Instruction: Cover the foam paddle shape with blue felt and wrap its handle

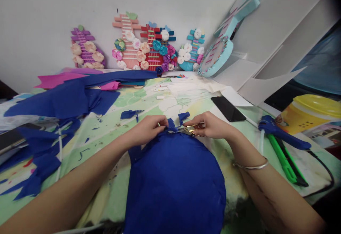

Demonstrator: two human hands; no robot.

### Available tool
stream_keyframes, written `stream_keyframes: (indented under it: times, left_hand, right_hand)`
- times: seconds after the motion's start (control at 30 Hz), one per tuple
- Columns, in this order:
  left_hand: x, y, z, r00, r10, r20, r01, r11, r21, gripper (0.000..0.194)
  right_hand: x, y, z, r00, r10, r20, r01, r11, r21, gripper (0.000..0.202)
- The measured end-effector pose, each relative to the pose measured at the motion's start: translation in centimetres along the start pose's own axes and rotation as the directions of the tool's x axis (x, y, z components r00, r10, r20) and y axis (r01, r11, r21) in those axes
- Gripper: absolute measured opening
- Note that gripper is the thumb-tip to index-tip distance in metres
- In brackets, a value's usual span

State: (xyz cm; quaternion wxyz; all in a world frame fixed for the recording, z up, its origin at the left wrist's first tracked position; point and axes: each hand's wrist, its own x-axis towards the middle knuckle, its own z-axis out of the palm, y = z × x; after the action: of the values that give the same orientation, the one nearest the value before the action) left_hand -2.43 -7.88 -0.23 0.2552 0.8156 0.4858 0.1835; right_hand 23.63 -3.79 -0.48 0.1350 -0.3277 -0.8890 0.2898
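A large blue rounded piece covered in blue material lies at the front middle, reaching the lower edge of the view. My left hand pinches the blue material at its far edge. Gold-handled scissors are in my right hand, their blades pointing left at the same edge, close to my left fingertips. Small blue scraps stand up or lie just beyond the blades. Another blue scrap rests on the cloth beyond my left hand.
Blue sheets and cut strips lie left. On the right are a black phone, a blue glue gun, a green cutter and a yellow tub. Flower-decorated guitar shapes line the wall.
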Motion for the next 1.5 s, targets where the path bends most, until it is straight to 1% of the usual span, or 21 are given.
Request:
stream_keyframes:
  times: [0.13,0.27,0.37,0.57,0.67,0.87,0.97,1.0,1.07,1.13,1.27,1.37,1.5]
  left_hand:
    - [0.0,0.2,0.0,1.000,0.009,-0.005,-0.009,1.000,-0.014,0.013]
    - [0.0,0.6,-0.1,1.000,0.016,-0.009,-0.016,1.000,-0.022,0.013]
    - [0.0,0.6,-0.1,1.000,-0.002,0.002,0.002,1.000,-0.026,0.014]
    - [-0.1,0.7,0.0,1.000,-0.006,-0.006,0.006,0.999,-0.041,0.014]
    - [-0.1,0.8,0.0,1.000,-0.010,-0.004,0.009,0.999,-0.044,0.014]
    - [-0.1,0.9,0.1,1.000,-0.028,0.001,0.028,0.998,-0.058,0.014]
    - [-0.2,0.8,-0.2,0.998,-0.054,0.040,0.057,0.995,-0.082,0.012]
    - [-0.3,0.8,-0.3,0.995,-0.073,0.068,0.079,0.994,-0.082,0.015]
    - [-0.5,0.6,-0.7,0.984,-0.118,0.130,0.126,0.991,-0.052,0.029]
    - [-0.6,0.5,-1.0,0.974,-0.135,0.180,0.136,0.991,0.006,0.033]
    - [-0.6,0.1,-1.1,0.972,-0.080,0.221,0.070,0.996,0.050,0.019]
    - [-0.4,0.1,-0.9,0.981,-0.064,0.183,0.057,0.997,0.046,0.014]
    - [-0.3,0.5,-0.7,0.987,-0.072,0.141,0.067,0.997,0.039,0.012]
  right_hand:
    - [0.1,-0.2,0.0,1.000,-0.026,0.001,0.026,0.999,-0.025,0.038]
    - [0.2,-0.2,0.0,0.999,-0.035,0.012,0.035,0.999,0.000,0.037]
    - [0.2,-0.2,-0.1,1.000,-0.029,-0.007,0.029,1.000,0.011,0.037]
    - [0.1,-0.3,-0.3,0.997,-0.061,-0.050,0.058,0.997,-0.054,0.031]
    - [0.1,-0.3,-0.3,0.996,-0.073,-0.054,0.069,0.995,-0.076,0.029]
    - [0.0,-0.3,-0.4,0.995,-0.073,-0.070,0.065,0.993,-0.101,0.030]
    - [0.0,-0.4,-0.4,0.997,-0.049,-0.053,0.044,0.995,-0.092,0.030]
    - [0.0,-0.4,-0.5,0.998,-0.038,-0.050,0.034,0.996,-0.087,0.030]
    - [0.0,-0.3,-0.5,0.999,-0.011,-0.048,0.008,0.998,-0.067,0.030]
    - [-0.1,-0.3,-0.5,0.999,0.017,-0.046,-0.019,0.999,-0.045,0.032]
    - [0.0,-0.4,-0.5,0.999,0.031,-0.038,-0.033,0.998,-0.047,0.031]
    - [0.0,-0.5,-0.5,0.999,0.026,-0.037,-0.028,0.998,-0.057,0.031]
    - [0.0,-0.3,-0.4,0.999,0.020,-0.035,-0.021,0.999,-0.031,0.031]
